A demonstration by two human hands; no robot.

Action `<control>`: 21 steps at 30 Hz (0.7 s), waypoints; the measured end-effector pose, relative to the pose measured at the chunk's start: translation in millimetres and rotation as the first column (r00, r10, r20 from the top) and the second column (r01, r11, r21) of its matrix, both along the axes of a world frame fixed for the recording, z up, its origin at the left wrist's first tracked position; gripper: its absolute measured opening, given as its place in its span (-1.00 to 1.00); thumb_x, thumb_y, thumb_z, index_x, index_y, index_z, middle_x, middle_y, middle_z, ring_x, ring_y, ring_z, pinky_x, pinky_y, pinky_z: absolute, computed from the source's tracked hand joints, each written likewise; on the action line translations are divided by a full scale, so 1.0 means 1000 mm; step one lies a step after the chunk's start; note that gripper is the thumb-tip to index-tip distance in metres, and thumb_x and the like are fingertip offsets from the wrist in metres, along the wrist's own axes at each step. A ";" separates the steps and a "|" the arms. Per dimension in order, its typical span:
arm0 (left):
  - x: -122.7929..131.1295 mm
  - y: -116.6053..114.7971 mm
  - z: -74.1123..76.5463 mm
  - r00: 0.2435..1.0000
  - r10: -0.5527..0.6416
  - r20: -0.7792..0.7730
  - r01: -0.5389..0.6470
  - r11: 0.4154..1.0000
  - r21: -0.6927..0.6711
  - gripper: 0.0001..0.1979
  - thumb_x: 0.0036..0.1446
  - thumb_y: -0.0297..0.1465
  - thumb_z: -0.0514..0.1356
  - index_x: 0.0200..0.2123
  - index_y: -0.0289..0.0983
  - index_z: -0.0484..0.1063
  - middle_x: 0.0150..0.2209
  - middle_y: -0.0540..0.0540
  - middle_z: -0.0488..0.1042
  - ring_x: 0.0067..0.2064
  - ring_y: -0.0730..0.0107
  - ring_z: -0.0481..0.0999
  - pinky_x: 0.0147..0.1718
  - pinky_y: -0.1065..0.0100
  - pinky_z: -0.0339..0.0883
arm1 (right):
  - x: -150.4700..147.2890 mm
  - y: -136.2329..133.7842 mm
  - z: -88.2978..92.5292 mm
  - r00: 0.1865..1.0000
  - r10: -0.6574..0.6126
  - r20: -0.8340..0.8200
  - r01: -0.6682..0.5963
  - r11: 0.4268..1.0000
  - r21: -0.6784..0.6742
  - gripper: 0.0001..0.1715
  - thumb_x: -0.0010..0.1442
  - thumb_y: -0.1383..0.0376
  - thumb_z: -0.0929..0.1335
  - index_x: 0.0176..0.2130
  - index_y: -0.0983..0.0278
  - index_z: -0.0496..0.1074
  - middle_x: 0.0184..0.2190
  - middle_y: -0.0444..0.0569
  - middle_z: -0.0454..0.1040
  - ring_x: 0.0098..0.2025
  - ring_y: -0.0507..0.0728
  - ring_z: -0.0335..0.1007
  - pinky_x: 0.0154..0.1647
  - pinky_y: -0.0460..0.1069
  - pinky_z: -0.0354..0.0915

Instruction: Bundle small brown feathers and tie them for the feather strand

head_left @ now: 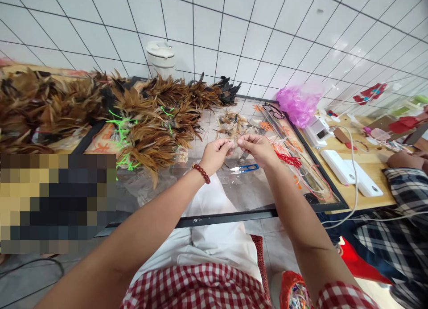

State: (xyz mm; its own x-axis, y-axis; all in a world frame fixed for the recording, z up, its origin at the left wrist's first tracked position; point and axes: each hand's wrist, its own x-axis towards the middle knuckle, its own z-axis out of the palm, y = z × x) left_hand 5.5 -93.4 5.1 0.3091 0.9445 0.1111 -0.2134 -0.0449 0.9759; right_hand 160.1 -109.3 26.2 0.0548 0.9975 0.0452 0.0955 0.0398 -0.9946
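Just above the blue snips [245, 168] on the glass worktop [254, 197], left hand [216, 155] and right hand [257, 148] each hold a narrow grip on a feather tuft [234, 144]; a white tiled wall [234, 37] rises beyond the snips.

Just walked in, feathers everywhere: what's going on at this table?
A person holds a small tuft of feathers pinched between the left hand and right hand above a glass table. Blue-handled snips lie untouched below the hands. Bundles of brown feathers are heaped to the left, and another person's plaid sleeve shows at right.
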 end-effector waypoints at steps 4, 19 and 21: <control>-0.003 0.000 -0.004 0.989 -0.028 -0.145 0.049 0.989 0.137 -0.80 0.08 -0.38 0.13 -0.55 -0.30 0.42 -0.59 0.02 0.35 -0.51 0.51 0.30 -0.46 0.46 0.19 | 0.004 0.001 0.004 0.995 -0.099 -0.018 0.100 0.993 0.059 -0.59 -0.16 0.02 0.50 -0.48 0.27 0.40 -0.58 -0.16 0.40 -0.55 -0.05 0.23 -0.50 -0.10 0.22; -0.008 -0.003 0.001 0.952 0.059 -0.300 0.063 0.922 0.383 -0.84 0.00 -0.49 0.19 -0.60 -0.25 0.44 -0.57 0.00 0.34 -0.43 0.41 0.28 -0.33 0.42 0.14 | 0.008 -0.005 0.015 0.998 -0.025 -0.051 0.032 0.989 0.145 -0.56 -0.18 0.20 0.52 -0.23 0.24 0.52 -0.50 -0.20 0.38 -0.49 -0.05 0.26 -0.41 -0.08 0.28; -0.008 -0.003 0.001 0.946 0.063 -0.317 0.079 0.906 0.416 -0.83 0.02 -0.49 0.18 -0.59 -0.25 0.44 -0.56 0.00 0.34 -0.43 0.40 0.28 -0.33 0.41 0.14 | 0.008 -0.006 0.016 0.998 -0.029 -0.055 0.038 0.987 0.158 -0.59 -0.17 0.21 0.52 -0.24 0.23 0.53 -0.52 -0.20 0.38 -0.49 -0.05 0.25 -0.41 -0.08 0.28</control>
